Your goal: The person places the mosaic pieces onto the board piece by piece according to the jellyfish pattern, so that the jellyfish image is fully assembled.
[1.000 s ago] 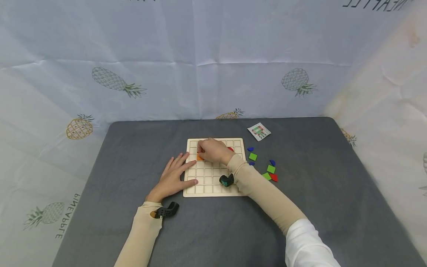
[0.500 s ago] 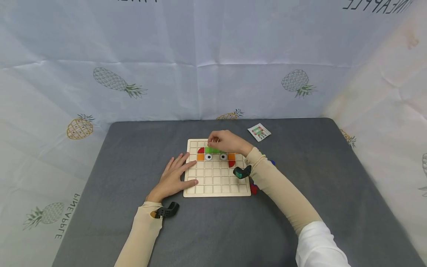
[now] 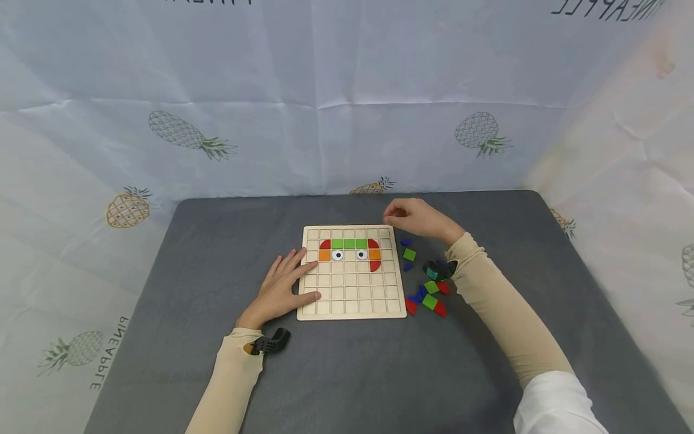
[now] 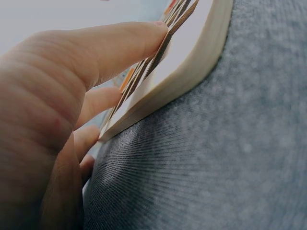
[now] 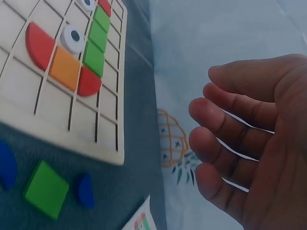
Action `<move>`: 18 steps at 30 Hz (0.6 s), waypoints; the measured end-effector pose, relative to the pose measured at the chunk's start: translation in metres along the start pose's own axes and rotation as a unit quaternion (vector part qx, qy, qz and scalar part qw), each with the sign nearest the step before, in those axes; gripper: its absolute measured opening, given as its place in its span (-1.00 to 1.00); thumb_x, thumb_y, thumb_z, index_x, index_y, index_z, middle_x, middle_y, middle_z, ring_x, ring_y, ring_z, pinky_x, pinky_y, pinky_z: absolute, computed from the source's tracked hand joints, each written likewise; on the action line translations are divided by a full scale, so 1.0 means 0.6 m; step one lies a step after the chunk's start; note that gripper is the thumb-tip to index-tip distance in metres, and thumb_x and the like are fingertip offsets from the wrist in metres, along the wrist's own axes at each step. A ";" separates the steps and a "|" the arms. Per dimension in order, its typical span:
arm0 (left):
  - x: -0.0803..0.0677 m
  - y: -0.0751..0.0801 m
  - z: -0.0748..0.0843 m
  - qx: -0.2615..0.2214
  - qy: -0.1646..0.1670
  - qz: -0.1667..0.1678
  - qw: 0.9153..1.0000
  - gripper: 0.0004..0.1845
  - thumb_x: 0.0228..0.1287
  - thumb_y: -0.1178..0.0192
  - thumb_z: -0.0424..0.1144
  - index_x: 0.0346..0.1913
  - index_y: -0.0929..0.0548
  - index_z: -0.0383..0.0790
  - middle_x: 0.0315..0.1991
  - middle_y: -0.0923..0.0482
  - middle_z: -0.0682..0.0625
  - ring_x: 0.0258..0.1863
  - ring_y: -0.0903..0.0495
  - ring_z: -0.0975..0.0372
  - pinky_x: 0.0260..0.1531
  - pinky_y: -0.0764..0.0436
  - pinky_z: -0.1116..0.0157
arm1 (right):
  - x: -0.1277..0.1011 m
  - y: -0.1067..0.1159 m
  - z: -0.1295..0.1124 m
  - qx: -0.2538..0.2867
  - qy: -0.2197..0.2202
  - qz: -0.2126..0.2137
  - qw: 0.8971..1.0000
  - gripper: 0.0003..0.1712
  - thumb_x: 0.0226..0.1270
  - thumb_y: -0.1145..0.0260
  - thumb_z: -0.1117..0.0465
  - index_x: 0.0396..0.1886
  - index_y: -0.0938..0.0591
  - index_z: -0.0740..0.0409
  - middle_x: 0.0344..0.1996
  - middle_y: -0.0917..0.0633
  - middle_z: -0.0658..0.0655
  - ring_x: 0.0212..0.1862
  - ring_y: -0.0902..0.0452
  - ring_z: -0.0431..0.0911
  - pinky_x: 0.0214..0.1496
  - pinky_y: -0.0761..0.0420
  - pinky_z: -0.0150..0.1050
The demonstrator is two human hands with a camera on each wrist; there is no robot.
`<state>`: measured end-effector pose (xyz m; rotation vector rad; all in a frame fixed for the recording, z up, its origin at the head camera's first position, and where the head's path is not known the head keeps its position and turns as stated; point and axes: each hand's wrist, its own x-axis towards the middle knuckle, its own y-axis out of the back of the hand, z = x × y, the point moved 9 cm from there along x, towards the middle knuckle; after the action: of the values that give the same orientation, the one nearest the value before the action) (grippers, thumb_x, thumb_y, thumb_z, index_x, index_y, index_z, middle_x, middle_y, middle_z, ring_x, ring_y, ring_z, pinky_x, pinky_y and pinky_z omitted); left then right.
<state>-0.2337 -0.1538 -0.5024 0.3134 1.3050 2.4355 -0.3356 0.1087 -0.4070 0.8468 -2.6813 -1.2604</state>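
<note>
- looks like a makeshift recording booth, not a real room
- pale pineapple-print cloth backdrop [image 3: 347, 90] draped on all sides
- grey felt-covered counter [image 3: 347, 374] tucked inside

"PINEAPPLE" is running sideways in grey capitals down the backdrop sheet [image 3: 108, 352] at my left; the same word is showing upside down, cropped, at the sheet's top right corner.

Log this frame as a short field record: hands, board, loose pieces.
left hand: flat on table, fingers and thumb against board's left edge
right hand: off the board, past its far right corner, fingers loosely curled, holds nothing
board: wooden grid; green, red, orange tiles and two eye pieces in upper rows
loose pieces: blue, green, red, right of board
card: only a corner shows, right wrist view
</note>
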 end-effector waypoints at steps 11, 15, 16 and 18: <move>0.000 0.001 0.001 -0.003 0.003 0.001 1.000 -0.20 0.14 -0.19 0.31 0.43 -0.28 0.17 0.56 0.11 0.08 0.56 0.21 0.12 0.51 0.34 0.03 | -0.064 0.016 0.055 -0.023 -0.033 0.027 0.999 -0.71 0.45 -0.15 0.04 0.00 -0.59 0.08 -0.11 -0.65 0.18 -0.10 -0.56 -0.01 -0.07 -0.58 -0.11; 0.000 0.001 0.002 -0.005 0.000 -0.001 1.000 -0.20 0.15 -0.19 0.31 0.43 -0.28 0.17 0.56 0.11 0.07 0.56 0.20 0.10 0.51 0.33 0.01 | -0.079 0.010 0.070 -0.039 -0.041 0.034 0.998 -0.69 0.45 -0.16 0.06 0.00 -0.61 0.14 -0.14 -0.68 0.19 -0.16 -0.56 -0.05 -0.13 -0.58 -0.14; 0.000 0.001 0.003 -0.005 -0.001 -0.001 1.000 -0.20 0.15 -0.19 0.32 0.44 -0.28 0.17 0.56 0.11 0.07 0.56 0.21 0.10 0.51 0.33 0.01 | -0.082 0.008 0.074 -0.044 -0.042 0.035 0.997 -0.69 0.44 -0.16 0.06 0.00 -0.62 0.15 -0.15 -0.68 0.19 -0.18 -0.56 -0.06 -0.14 -0.59 -0.14; 0.000 0.001 0.003 -0.005 -0.001 -0.001 1.000 -0.20 0.15 -0.19 0.32 0.43 -0.28 0.18 0.56 0.11 0.07 0.56 0.20 0.10 0.51 0.33 0.00 | -0.087 0.003 0.080 -0.053 -0.046 0.039 0.997 -0.69 0.44 -0.16 0.06 -0.01 -0.63 0.14 -0.18 -0.68 0.16 -0.21 -0.56 -0.08 -0.16 -0.59 -0.16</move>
<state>-0.2333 -0.1526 -0.5011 0.3122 1.2898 2.4391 -0.3055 0.1691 -0.4285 0.6817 -2.6597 -1.4424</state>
